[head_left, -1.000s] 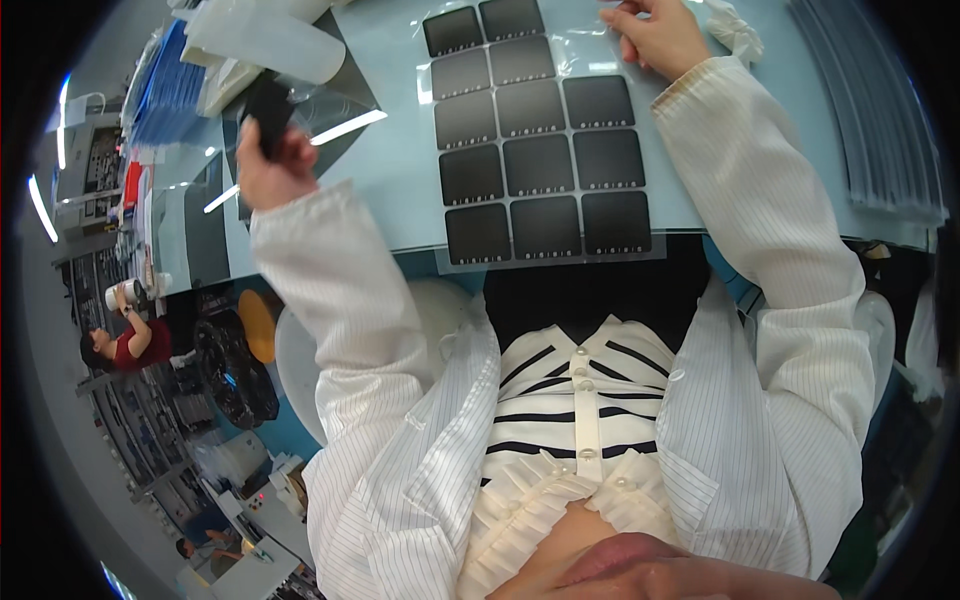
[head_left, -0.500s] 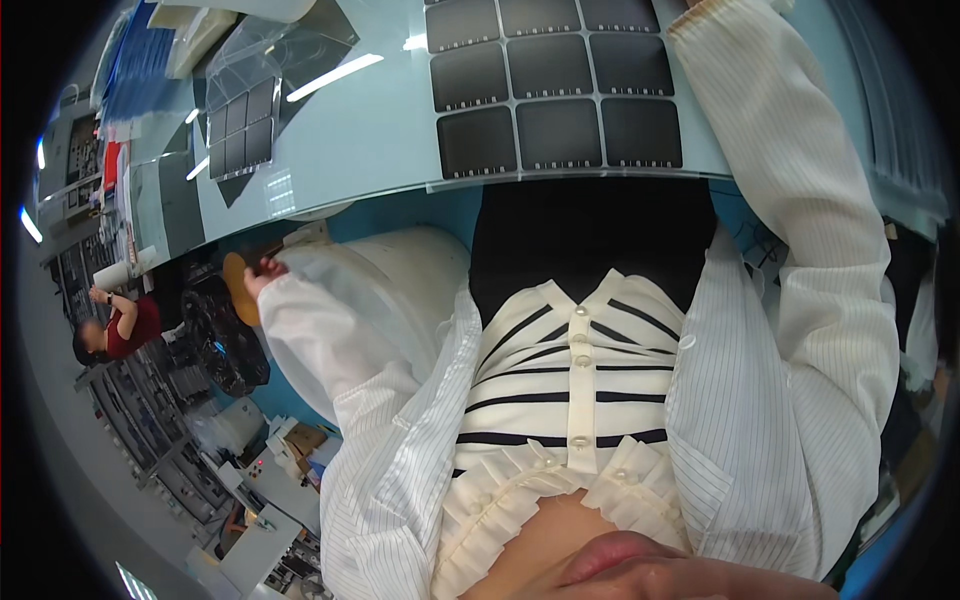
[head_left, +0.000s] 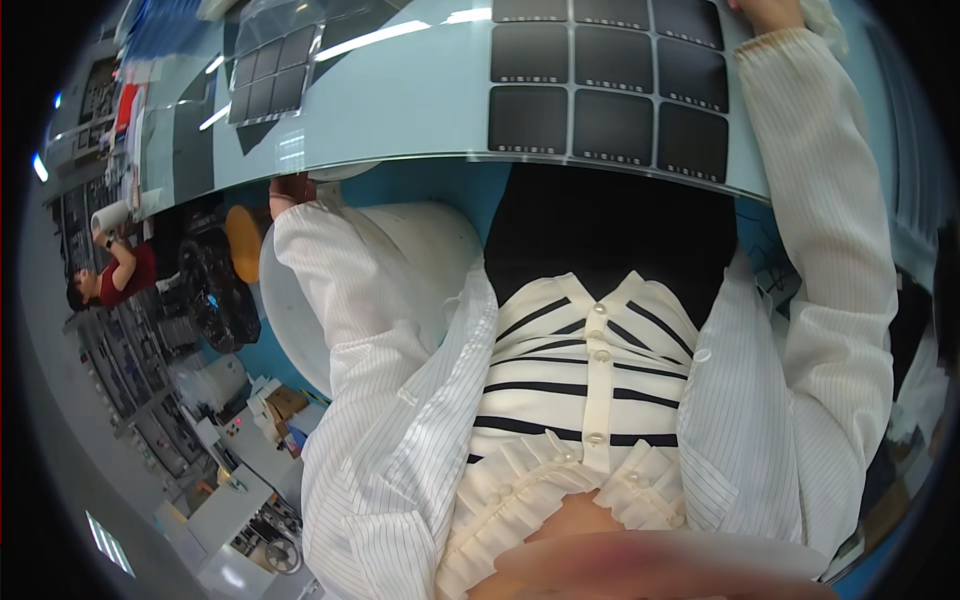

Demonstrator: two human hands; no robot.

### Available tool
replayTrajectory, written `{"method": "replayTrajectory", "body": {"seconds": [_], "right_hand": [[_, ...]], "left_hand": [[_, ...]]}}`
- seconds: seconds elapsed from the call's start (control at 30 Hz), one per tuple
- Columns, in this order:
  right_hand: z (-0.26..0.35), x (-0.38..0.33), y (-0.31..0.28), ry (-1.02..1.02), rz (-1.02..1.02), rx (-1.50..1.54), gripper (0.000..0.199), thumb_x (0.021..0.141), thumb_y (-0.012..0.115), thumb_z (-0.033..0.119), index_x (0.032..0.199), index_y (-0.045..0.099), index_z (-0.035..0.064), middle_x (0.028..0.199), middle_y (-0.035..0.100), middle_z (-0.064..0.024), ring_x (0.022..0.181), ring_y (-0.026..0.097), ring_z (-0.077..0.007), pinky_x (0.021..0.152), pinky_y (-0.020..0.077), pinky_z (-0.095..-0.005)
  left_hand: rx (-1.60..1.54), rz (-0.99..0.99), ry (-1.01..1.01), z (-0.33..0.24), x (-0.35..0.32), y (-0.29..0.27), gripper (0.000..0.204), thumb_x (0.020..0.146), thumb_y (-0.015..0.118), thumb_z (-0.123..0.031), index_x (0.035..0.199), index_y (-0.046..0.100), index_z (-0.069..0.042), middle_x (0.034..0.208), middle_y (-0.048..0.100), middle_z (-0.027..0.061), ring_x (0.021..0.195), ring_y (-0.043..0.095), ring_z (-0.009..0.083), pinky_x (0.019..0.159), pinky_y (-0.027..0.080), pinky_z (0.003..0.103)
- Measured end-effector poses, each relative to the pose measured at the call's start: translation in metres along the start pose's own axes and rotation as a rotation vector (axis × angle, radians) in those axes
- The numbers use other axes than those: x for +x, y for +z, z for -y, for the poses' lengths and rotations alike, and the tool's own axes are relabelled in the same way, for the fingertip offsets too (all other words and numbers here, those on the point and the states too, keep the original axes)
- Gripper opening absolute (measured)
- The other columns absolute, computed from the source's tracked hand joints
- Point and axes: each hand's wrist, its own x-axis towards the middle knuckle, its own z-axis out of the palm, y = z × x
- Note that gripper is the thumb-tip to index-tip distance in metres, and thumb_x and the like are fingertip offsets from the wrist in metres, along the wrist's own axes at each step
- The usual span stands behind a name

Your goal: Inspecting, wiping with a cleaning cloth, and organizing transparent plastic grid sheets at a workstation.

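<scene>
My left hand (head_left: 292, 187) is at the table's front edge, partly beneath the glass and just above a large white bin (head_left: 425, 235). Its fingers are hidden or too dark to make out. At the upper right, my right hand (head_left: 772, 14) rests by the table surface, beside a sheet of dark rounded rectangles (head_left: 613, 122) laid out in a grid. The frame's top edge cuts this hand off, so its grip does not show. Further left lies a smaller dark panelled sheet (head_left: 272, 78) on clear film.
The pale glass table (head_left: 400, 110) has a sharp front edge across my lap. On the floor to the left are a round yellow stool seat (head_left: 243, 245) and a black plastic bag (head_left: 215, 290). Another person (head_left: 125, 275) holds a white roll (head_left: 110, 217) at far left.
My left hand has moved from beside the yellow seat to the table edge above the bin. More of my right hand shows. The whole view has shifted slightly.
</scene>
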Motion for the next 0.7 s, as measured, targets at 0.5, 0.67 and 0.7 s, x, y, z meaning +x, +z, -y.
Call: {"method": "replayTrajectory", "body": {"seconds": [0.5,0.67,0.7], "right_hand": [[0.025,-0.015,-0.001,-0.345,-0.205,-0.309,0.035,0.076,0.072,0.010,0.108,0.060,0.0025,0.071,0.060,-0.0027,0.062,0.055,-0.0100,0.057,0.0432,-0.0227],[0.012,-0.008,-0.009,-0.454,-0.116,-0.495,0.040,0.080,0.074,0.025,0.116,0.064,0.0132,0.083,0.066,-0.0001,0.057,0.048,-0.0017,0.055,0.0407,-0.0164],[0.011,-0.009,-0.011,-0.461,-0.103,-0.549,0.040,0.080,0.074,0.025,0.117,0.064,0.0158,0.084,0.066,-0.0002,0.062,0.052,-0.0028,0.058,0.0433,-0.0173]], "left_hand": [[0.697,-0.248,0.815,-0.127,-0.081,0.103,0.048,0.079,0.074,-0.028,0.115,0.058,-0.002,0.106,0.062,0.0100,0.096,0.059,0.0182,0.085,0.047,0.030],[1.232,-0.143,0.694,-0.136,-0.019,0.110,0.077,0.075,0.072,-0.050,0.132,0.047,-0.005,0.126,0.055,0.0152,0.116,0.053,0.0258,0.099,0.040,0.037],[1.398,-0.198,0.706,-0.131,-0.024,0.131,0.077,0.076,0.071,-0.049,0.132,0.047,-0.002,0.127,0.054,0.0167,0.115,0.054,0.0280,0.098,0.042,0.039]]}}
